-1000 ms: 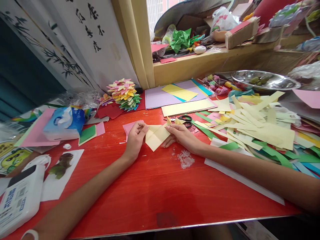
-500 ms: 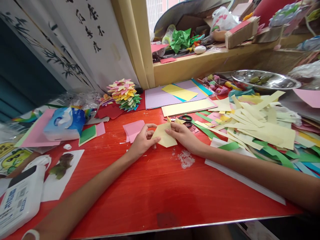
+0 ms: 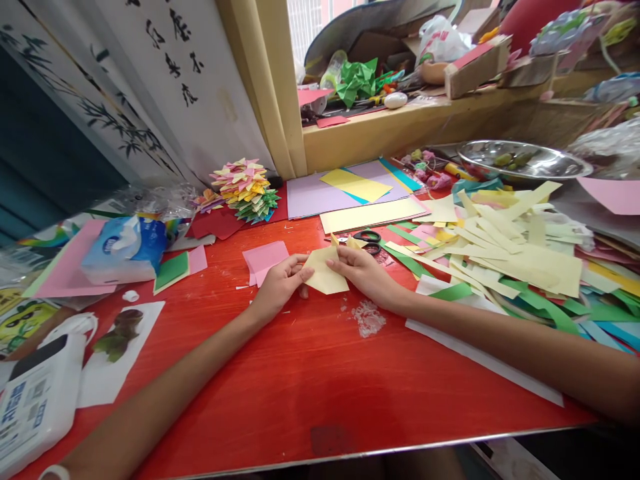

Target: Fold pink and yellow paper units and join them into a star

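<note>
A folded sheet of pale yellow paper (image 3: 328,272) is held up between both hands, above the red table (image 3: 300,373). My left hand (image 3: 281,283) pinches its left edge, thumb on the near face. On the right edge, my right hand (image 3: 357,267) grips it between thumb and fingers. Just behind the right hand lie black-handled scissors (image 3: 369,240) and small folded yellow pieces, partly hidden. Pink paper squares (image 3: 265,259) rest left of the held paper. A little heap of clear bits (image 3: 369,319) lies below the right hand.
Cut paper strips (image 3: 500,253) cover the right side, with a metal bowl (image 3: 570,165) behind. A folded-paper model (image 3: 245,190) stands at the back. Tissues (image 3: 125,250) and a white case (image 3: 40,400) sit left. Coloured sheets (image 3: 305,200) lie along the back.
My left fingers have closed in on the paper's left edge, where they were more spread before. The whole view has shifted slightly. Both hands still hold the paper.
</note>
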A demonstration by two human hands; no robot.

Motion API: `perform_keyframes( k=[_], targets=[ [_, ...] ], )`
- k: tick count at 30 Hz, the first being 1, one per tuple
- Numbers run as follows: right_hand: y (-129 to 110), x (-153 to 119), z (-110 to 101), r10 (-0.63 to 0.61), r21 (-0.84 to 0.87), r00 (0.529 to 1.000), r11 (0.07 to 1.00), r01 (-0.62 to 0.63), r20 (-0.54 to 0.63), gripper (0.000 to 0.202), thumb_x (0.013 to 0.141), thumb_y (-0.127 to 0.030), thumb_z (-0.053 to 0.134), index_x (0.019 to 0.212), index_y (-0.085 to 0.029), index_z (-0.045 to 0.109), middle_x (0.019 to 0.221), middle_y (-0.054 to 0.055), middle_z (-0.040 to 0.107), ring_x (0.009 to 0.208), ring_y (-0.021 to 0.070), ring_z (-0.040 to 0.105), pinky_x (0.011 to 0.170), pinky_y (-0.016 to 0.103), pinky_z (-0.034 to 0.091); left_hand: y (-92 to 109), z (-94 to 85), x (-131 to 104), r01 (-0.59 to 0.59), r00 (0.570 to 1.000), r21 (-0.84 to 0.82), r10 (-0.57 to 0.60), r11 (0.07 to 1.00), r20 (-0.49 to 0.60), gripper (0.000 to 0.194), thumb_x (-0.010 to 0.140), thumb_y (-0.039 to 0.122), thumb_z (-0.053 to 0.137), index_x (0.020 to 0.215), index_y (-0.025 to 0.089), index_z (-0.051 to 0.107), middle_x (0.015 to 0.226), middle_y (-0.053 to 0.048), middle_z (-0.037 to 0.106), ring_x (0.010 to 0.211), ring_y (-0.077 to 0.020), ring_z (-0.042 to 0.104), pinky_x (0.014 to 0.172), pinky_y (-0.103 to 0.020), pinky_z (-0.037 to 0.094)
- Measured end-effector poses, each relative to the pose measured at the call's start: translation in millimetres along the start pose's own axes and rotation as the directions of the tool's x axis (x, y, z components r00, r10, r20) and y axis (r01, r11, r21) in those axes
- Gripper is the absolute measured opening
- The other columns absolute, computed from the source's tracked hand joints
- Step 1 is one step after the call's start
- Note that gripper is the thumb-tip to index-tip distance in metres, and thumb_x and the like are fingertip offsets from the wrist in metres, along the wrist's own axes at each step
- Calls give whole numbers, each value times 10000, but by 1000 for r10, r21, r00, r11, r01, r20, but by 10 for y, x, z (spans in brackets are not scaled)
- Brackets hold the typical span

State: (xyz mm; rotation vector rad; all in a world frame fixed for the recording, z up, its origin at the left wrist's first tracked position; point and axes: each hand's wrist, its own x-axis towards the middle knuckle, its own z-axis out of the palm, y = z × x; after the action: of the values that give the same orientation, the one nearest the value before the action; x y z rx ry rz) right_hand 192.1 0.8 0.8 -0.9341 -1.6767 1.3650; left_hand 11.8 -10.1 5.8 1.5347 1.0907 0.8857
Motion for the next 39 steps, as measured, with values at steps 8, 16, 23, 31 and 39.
perform_keyframes(
  k=[8,16,23,31,39],
  targets=[
    [-40,-63,0,-153,-371,980,924,97,-125,365,867,-303,371,1172,-196,540,858,41,624,682,137,513,594,260,403,6,-9,-14,23,999,28,-22,999,-25,246,765,389,534,843,157,548,531,38,518,457,-73,462,499,-198,358],
    [-111,-91,22,-271,-393,957,872,291,106,385,888,-294,349,1255,-257,458,1197,27,548,1058,199,509,884,347,381,18,-18,-16,12,1000,-15,-12,1000,-7,246,765,384,539,848,154,559,559,35,505,465,-65,446,492,-195,344],
    [-99,-76,4,-179,-187,981,964,190,73,351,892,-307,348,1207,-282,501,1141,16,566,1018,173,516,878,332,400,24,-4,-11,11,1000,-17,-12,1000,-15,252,752,390,548,831,151,560,579,32,503,464,-62,435,488,-197,350],
    [10,-11,-13,-25,7,994,1000,25,107,398,852,-337,429,1227,-217,485,1028,58,598,864,153,556,715,275,457,16,-3,-10,27,1000,29,-27,999,-3,242,757,392,536,796,154,545,626,18,530,470,-61,446,482,-197,355],
    [28,9,-44,-9,8,993,1000,8,121,376,832,-368,457,1140,-189,579,948,52,624,793,145,555,686,265,444,16,1,-10,27,1000,90,-27,996,4,245,759,405,526,789,162,541,580,28,509,473,-66,450,481,-192,350]
  ],
)
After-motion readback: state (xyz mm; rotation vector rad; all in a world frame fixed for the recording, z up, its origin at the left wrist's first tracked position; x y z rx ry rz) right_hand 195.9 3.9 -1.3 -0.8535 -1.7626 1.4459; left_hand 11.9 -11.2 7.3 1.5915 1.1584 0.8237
